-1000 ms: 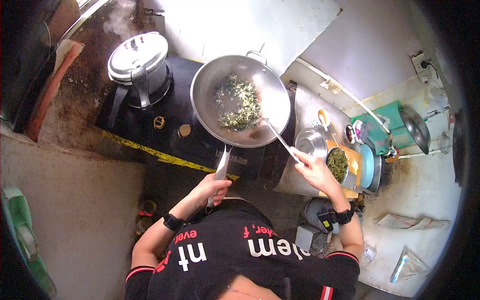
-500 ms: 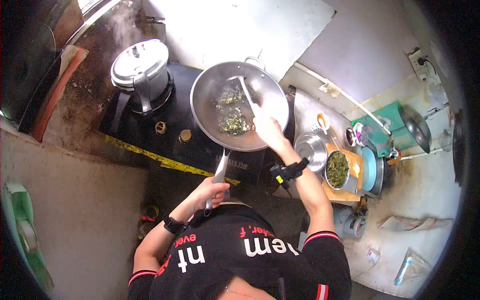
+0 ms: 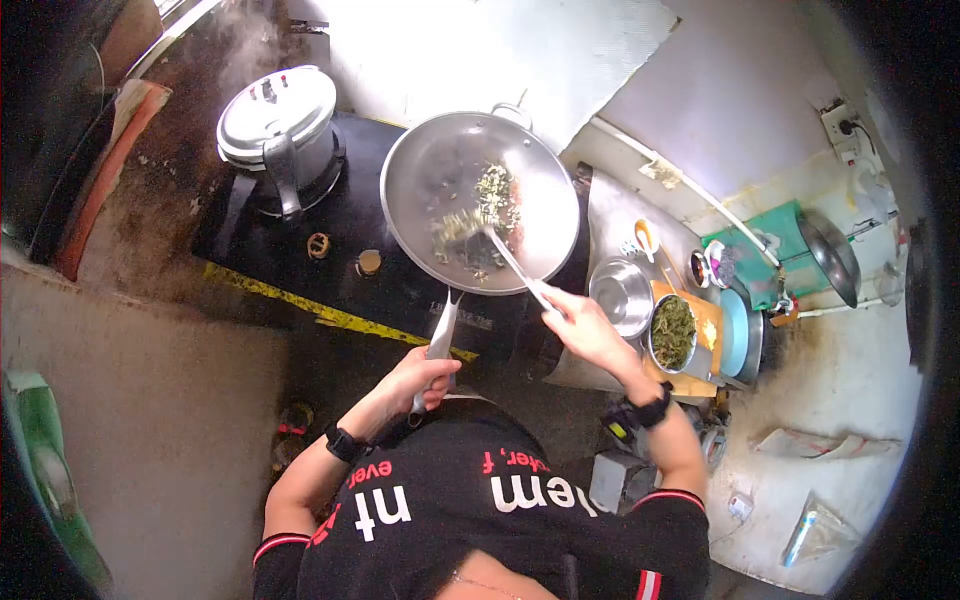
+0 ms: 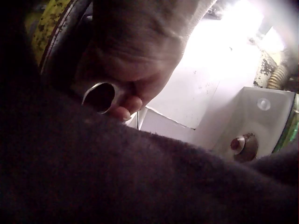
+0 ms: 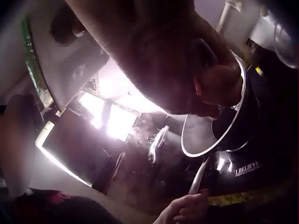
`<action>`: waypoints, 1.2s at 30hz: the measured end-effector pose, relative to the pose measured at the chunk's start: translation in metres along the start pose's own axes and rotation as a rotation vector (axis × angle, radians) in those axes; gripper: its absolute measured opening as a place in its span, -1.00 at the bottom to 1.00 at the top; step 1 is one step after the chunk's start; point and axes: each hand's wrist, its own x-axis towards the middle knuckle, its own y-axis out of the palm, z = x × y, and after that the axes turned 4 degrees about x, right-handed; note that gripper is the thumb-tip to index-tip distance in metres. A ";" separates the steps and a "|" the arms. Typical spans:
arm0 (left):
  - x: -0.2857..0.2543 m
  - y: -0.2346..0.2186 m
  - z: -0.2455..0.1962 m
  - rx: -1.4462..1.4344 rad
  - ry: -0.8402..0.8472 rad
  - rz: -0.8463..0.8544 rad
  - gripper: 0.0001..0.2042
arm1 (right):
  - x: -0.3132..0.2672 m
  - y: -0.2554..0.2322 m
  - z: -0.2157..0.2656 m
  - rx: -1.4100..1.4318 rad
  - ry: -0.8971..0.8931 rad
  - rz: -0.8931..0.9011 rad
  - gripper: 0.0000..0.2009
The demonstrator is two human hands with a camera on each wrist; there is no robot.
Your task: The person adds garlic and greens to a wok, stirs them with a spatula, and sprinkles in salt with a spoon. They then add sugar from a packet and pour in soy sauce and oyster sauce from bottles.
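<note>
A wide steel wok point(image 3: 425, 165) stands on the black stove with chopped greens point(image 3: 495, 195) scattered over its bottom. My left hand point(image 3: 424, 378) grips the wok's long handle point(image 3: 443, 328), below the rim. The handle's looped end point(image 4: 99, 98) shows beside the curled fingers in the left wrist view. My right hand point(image 3: 583, 325) holds a metal spatula point(image 3: 518, 266) by its handle, just outside the wok's lower right rim. The spatula's head is down in the wok among blurred greens. In the right wrist view the right hand point(image 5: 215, 84) covers part of the wok.
A pressure cooker point(image 3: 278, 115) stands left of the wok, with steam above it. To the right are an empty steel bowl point(image 3: 621, 297), a bowl of greens point(image 3: 673, 333) on a wooden board, and a blue basin point(image 3: 735, 335). Yellow tape point(image 3: 300, 300) runs along the stove's front edge.
Since half a second ago my right hand has drawn back from over the wok toward its lower right rim. The greens lie differently. My left hand keeps its grip on the handle.
</note>
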 end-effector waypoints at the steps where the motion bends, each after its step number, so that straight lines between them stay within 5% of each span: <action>1: 0.000 0.000 0.000 0.001 0.004 -0.007 -0.81 | 0.019 0.008 -0.002 0.022 -0.034 -0.063 -0.60; 4: 0.000 0.000 0.000 -0.006 -0.008 -0.007 -0.81 | 0.074 0.017 -0.013 -0.049 -0.234 -0.226 -0.65; 7: 0.000 0.000 -0.002 0.000 -0.005 -0.001 -0.81 | 0.115 0.021 0.001 0.156 -0.074 -0.234 -0.67; 10: -0.002 0.000 -0.001 0.003 -0.014 0.005 -0.81 | 0.129 0.054 -0.013 0.032 -0.214 -0.347 -0.58; 13: 0.000 0.001 -0.001 0.032 0.021 0.003 -0.78 | 0.084 0.054 -0.021 0.052 -0.318 -0.222 -0.57; 17: 0.002 -0.001 0.001 0.013 -0.001 0.002 -0.78 | 0.009 -0.021 0.015 0.024 -0.023 0.156 -0.57; 22: 0.002 -0.002 0.001 0.020 -0.014 -0.002 -0.78 | -0.041 -0.071 0.045 -0.029 0.158 0.219 -0.56; 25: 0.002 -0.002 0.001 0.004 -0.023 0.015 -0.78 | -0.018 -0.030 0.010 -0.003 0.006 0.158 -0.54; 27: 0.002 -0.002 0.002 0.027 0.018 -0.007 -0.78 | 0.008 -0.005 0.022 0.100 0.131 0.139 -0.54; 29: 0.002 -0.002 0.000 0.026 0.008 -0.011 -0.78 | 0.043 0.027 -0.012 0.076 -0.241 -0.192 -0.63; 32: 0.001 -0.001 0.002 0.024 -0.013 -0.019 -0.79 | 0.074 0.012 0.017 -0.190 -0.197 -0.194 -0.61; 36: -0.001 0.002 -0.001 -0.001 0.008 -0.034 -0.77 | 0.114 0.010 -0.008 -0.308 -0.036 -0.132 -0.65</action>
